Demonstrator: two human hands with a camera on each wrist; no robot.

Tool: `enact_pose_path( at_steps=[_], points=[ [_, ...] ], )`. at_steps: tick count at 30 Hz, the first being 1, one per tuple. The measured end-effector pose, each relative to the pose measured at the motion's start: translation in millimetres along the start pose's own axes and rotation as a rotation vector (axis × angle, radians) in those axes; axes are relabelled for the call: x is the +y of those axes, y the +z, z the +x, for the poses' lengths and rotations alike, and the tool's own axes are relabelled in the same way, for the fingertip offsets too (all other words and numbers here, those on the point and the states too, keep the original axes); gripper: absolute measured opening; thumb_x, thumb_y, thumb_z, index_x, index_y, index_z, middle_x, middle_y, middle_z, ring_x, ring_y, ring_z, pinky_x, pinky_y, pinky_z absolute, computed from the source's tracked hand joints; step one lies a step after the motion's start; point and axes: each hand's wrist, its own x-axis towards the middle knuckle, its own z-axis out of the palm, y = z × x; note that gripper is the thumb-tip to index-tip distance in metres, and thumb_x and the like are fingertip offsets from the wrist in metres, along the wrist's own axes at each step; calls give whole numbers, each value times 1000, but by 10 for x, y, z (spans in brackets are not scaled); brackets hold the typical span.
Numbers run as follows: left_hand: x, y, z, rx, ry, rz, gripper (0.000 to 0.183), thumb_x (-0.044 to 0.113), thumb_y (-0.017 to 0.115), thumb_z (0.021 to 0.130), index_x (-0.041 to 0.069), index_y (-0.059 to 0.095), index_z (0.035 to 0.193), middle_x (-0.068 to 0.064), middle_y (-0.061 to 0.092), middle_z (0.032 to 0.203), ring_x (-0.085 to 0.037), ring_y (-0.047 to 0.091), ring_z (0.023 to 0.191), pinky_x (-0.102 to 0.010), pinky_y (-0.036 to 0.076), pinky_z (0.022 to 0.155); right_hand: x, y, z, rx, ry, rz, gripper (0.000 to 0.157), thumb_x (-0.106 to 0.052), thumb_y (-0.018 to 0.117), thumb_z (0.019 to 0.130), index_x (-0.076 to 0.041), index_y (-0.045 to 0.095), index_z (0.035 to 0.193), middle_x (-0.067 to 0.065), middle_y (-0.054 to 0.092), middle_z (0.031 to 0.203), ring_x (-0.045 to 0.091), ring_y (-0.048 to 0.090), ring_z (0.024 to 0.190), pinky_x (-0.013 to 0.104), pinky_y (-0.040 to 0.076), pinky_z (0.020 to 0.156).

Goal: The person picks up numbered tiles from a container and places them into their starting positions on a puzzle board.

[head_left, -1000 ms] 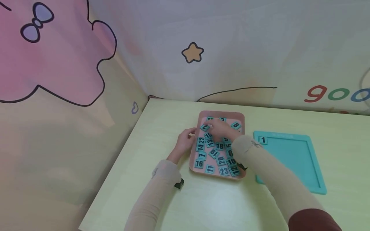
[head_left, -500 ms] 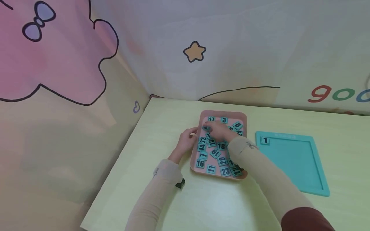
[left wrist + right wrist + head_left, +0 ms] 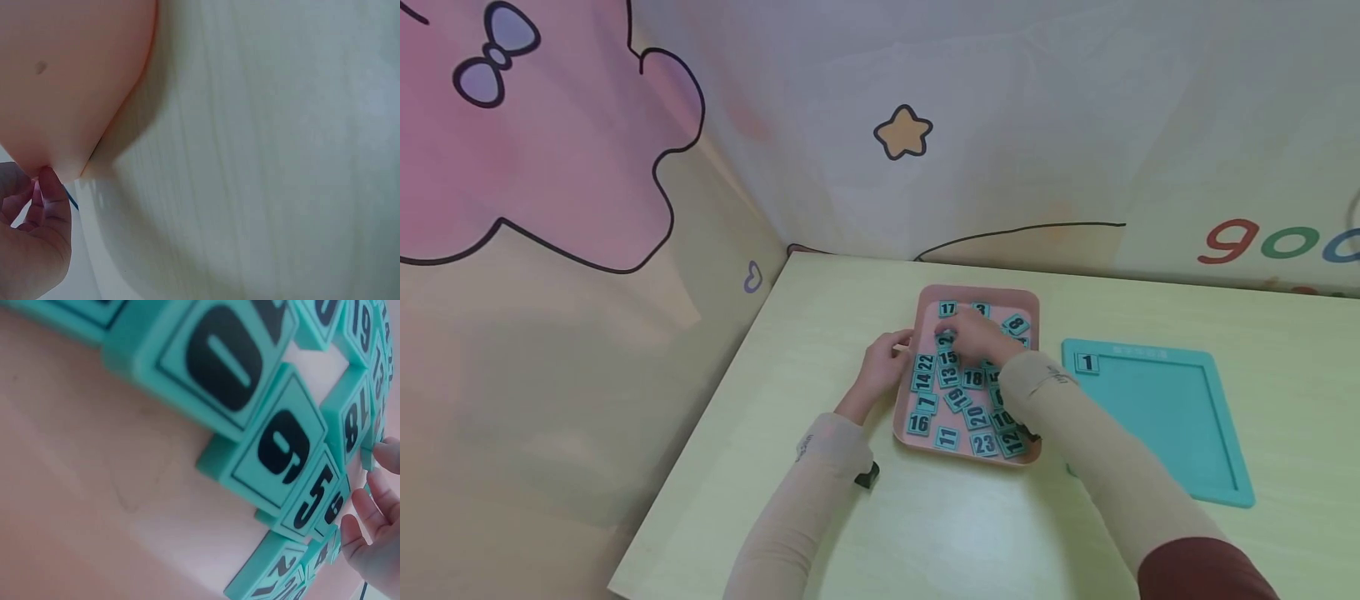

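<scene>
A pink tray holds several teal number tiles with black digits. At its left rim, the thumb and fingers of my left hand pinch the edge; the left wrist view shows the thumb against the outer wall. My right hand reaches over the upper part of the tray, its thumb and finger pinching the tile marked 2, which they partly cover. Just below that tile lies the tile marked 15. In the right wrist view the right hand is close to the tile marked 18.
Right of the tray lies a teal framed board with the tile marked 1 in its upper left corner. A pale wooden table carries both. Printed wall cloth rises behind the table and on the left.
The tile marked 2 has turned more upright and shifted slightly right and down under my right fingers. Tile 15 now stands straighter below it. My left hand stays at the tray's rim.
</scene>
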Motion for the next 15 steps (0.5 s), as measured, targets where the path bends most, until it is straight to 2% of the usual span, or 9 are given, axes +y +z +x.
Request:
enact_pose_path(
  at_steps=[3, 10, 15],
  points=[
    [0, -3, 5, 1, 2, 3, 39, 12, 44, 90, 17, 45, 129, -5, 49, 120, -18, 50, 100, -30, 45, 87, 27, -17, -1, -12, -6, 23, 48, 1, 49, 79, -16, 51, 124, 7, 47, 120, 24, 43, 105, 34, 41, 83],
    [1, -2, 0, 8, 9, 6, 39, 12, 44, 90, 16, 46, 129, -5, 49, 120, -19, 50, 98, -31, 45, 86, 54, -22, -6, -31, 24, 32, 49, -2, 52, 79, -19, 51, 124, 6, 55, 115, 22, 51, 96, 36, 45, 84],
    [-12, 7, 11, 4, 19, 15, 39, 12, 44, 90, 16, 46, 128, -5, 49, 119, -19, 50, 98, -30, 45, 86, 46, -7, -7, -51, 39, 24, 52, -2, 51, 79, -23, 48, 127, 6, 54, 110, 22, 52, 91, 27, 45, 69]
  ],
)
